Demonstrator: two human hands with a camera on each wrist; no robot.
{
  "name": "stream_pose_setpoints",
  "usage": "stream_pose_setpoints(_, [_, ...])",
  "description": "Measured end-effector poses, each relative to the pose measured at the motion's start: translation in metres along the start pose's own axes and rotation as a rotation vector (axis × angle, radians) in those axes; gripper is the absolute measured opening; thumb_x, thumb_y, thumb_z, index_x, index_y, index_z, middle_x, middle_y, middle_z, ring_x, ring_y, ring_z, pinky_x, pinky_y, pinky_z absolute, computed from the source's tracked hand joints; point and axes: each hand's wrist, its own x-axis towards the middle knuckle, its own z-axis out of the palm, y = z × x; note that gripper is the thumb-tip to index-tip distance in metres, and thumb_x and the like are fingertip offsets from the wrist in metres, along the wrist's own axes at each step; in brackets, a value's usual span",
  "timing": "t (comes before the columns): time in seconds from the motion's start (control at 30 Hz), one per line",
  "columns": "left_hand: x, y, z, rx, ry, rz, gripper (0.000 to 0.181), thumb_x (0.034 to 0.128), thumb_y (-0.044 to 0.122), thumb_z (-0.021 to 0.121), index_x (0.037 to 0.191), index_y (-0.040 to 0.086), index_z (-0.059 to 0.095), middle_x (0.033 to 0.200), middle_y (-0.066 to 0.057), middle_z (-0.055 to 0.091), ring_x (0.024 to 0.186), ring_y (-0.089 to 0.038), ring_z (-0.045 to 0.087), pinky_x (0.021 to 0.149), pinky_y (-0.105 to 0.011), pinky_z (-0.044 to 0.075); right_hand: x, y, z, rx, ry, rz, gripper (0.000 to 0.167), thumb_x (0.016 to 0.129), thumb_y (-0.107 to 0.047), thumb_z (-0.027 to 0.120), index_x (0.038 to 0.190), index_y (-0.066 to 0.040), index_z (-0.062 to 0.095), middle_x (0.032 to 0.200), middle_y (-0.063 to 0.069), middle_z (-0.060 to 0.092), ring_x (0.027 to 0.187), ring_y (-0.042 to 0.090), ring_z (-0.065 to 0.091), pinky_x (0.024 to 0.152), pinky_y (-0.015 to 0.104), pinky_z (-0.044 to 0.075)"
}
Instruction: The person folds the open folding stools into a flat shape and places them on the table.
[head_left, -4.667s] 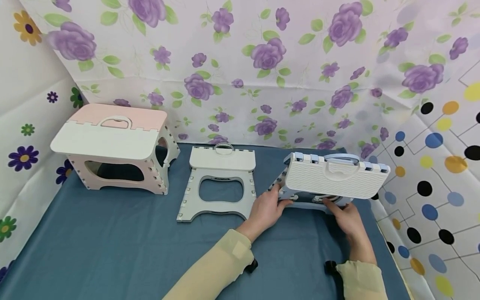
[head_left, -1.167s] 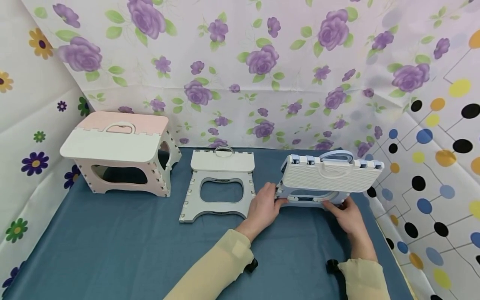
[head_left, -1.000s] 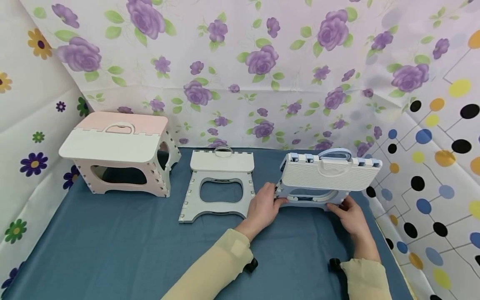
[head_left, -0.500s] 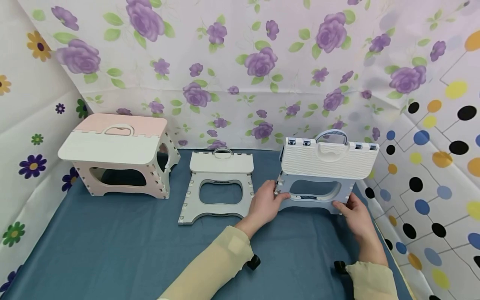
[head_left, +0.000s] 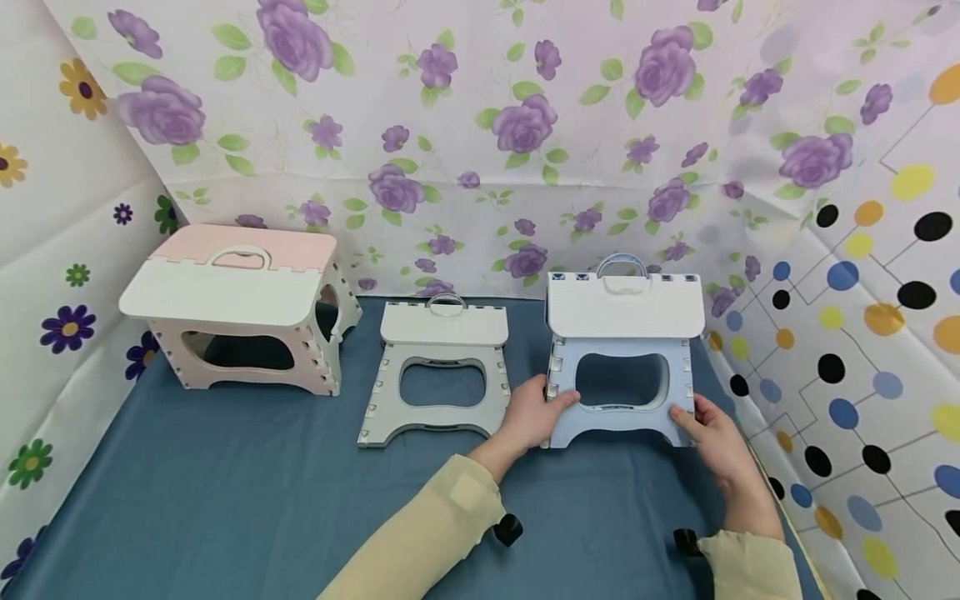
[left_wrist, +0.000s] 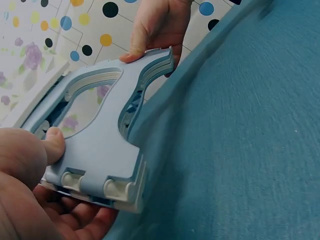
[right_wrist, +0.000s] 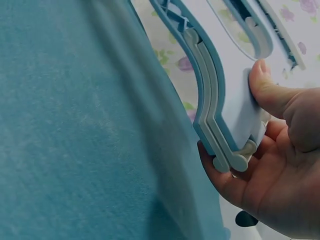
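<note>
A blue-and-white folding stool, folded flat, is held between both hands at the right of the table. My left hand grips its lower left edge; in the left wrist view the thumb lies on the blue leg panel and the fingers pass behind. My right hand grips the lower right corner, thumb in front, fingers curled behind, as the right wrist view shows. Just left of it lies a folded grey-white stool. Farther left a pink-and-white stool stands unfolded.
A dark blue cloth covers the table. A floral curtain hangs behind, and dotted fabric borders the right side. Black wrist straps show at both sleeves.
The blue-and-white stool has gone from partly folded and tilted to flat, with its leg panel turned toward the head view. It has shifted left, and the right hand has slid to its lower corner.
</note>
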Motion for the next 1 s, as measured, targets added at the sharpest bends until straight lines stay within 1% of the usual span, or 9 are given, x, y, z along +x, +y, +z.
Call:
stream_pose_setpoints(0.07, [-0.001,-0.002,0.000,-0.019,-0.016,-0.037,0.037,0.1049,0.043,0.071,0.112,0.007,0.068,0.093,-0.002,0.065,0.079,-0.017,0.060,0.073,-0.037,0.052,0.000,0.002,0.001,0.008,-0.010,0.023,0.066,0.111,-0.043,0.059,0.155,0.006,0.043,0.109,-0.007,0.069,0.093,0.005,0.066,0.080,0.024,0.054])
stream_pose_setpoints(0.17, [-0.002,-0.004,0.000,-0.035,-0.018,-0.063,0.039,0.1048,0.043,0.071,0.118,0.006,0.069,0.100,-0.004,0.068,0.085,-0.017,0.062,0.078,-0.038,0.054,0.001,0.005,0.003,0.026,-0.023,0.058,0.068,0.112,-0.042,0.058,0.156,0.007,0.041,0.105,-0.008,0.069,0.090,0.005,0.066,0.079,0.024,0.054])
stream_pose_setpoints(0.33, [-0.001,-0.009,0.002,-0.060,-0.001,-0.054,0.039,0.1048,0.038,0.072,0.125,0.004,0.068,0.106,-0.005,0.071,0.089,-0.016,0.066,0.082,-0.037,0.056,0.002,0.007,0.006,0.043,-0.029,0.099,0.075,0.112,-0.044,0.056,0.160,0.009,0.034,0.106,-0.009,0.071,0.090,0.004,0.066,0.081,0.023,0.053])
stream_pose_setpoints(0.5, [-0.001,-0.008,0.003,-0.054,0.000,-0.040,0.043,0.1035,0.030,0.074,0.135,0.002,0.064,0.111,-0.008,0.071,0.093,-0.019,0.069,0.084,-0.038,0.057,0.002,0.006,0.006,-0.012,-0.019,0.141,0.081,0.111,-0.050,0.055,0.162,0.009,0.032,0.109,-0.007,0.071,0.091,0.003,0.064,0.081,0.021,0.050])
stream_pose_setpoints(0.57, [-0.001,-0.006,0.003,-0.035,0.003,-0.020,0.048,0.1033,0.026,0.073,0.142,0.001,0.060,0.118,-0.012,0.072,0.101,-0.024,0.070,0.090,-0.041,0.057,0.003,0.004,0.006,-0.031,-0.008,0.162,0.083,0.110,-0.053,0.055,0.162,0.008,0.034,0.110,-0.007,0.071,0.093,0.004,0.063,0.084,0.022,0.048])
stream_pose_setpoints(0.63, [-0.002,-0.003,0.003,-0.003,0.007,0.002,0.060,0.1028,0.023,0.072,0.153,-0.002,0.050,0.129,-0.017,0.070,0.113,-0.031,0.069,0.097,-0.045,0.055,0.003,0.001,0.006,-0.042,0.003,0.189,0.085,0.108,-0.058,0.055,0.162,0.005,0.037,0.112,-0.004,0.071,0.096,0.006,0.062,0.089,0.025,0.047])
stream_pose_setpoints(0.77, [-0.003,0.002,0.003,0.070,0.005,0.014,0.080,0.1021,0.021,0.070,0.165,-0.006,0.029,0.147,-0.026,0.059,0.133,-0.038,0.060,0.110,-0.050,0.048,0.006,-0.004,0.005,-0.063,0.015,0.241,0.094,0.104,-0.067,0.055,0.161,0.005,0.038,0.119,0.005,0.070,0.102,0.012,0.060,0.097,0.036,0.043])
stream_pose_setpoints(0.83, [-0.003,0.002,0.003,0.095,0.004,0.001,0.084,0.1017,0.021,0.071,0.166,-0.007,0.024,0.152,-0.028,0.055,0.138,-0.040,0.056,0.113,-0.051,0.046,0.008,-0.006,0.004,-0.081,0.017,0.257,0.098,0.102,-0.069,0.056,0.161,0.007,0.038,0.123,0.009,0.069,0.105,0.016,0.058,0.098,0.039,0.042])
stream_pose_setpoints(1.0, [-0.003,0.000,0.003,0.128,-0.032,-0.030,0.088,0.1011,0.018,0.073,0.167,-0.006,0.020,0.153,-0.031,0.051,0.139,-0.042,0.054,0.113,-0.051,0.046,0.011,-0.010,0.006,-0.111,0.017,0.284,0.102,0.102,-0.070,0.056,0.162,0.009,0.034,0.136,0.022,0.062,0.117,0.027,0.055,0.100,0.043,0.043])
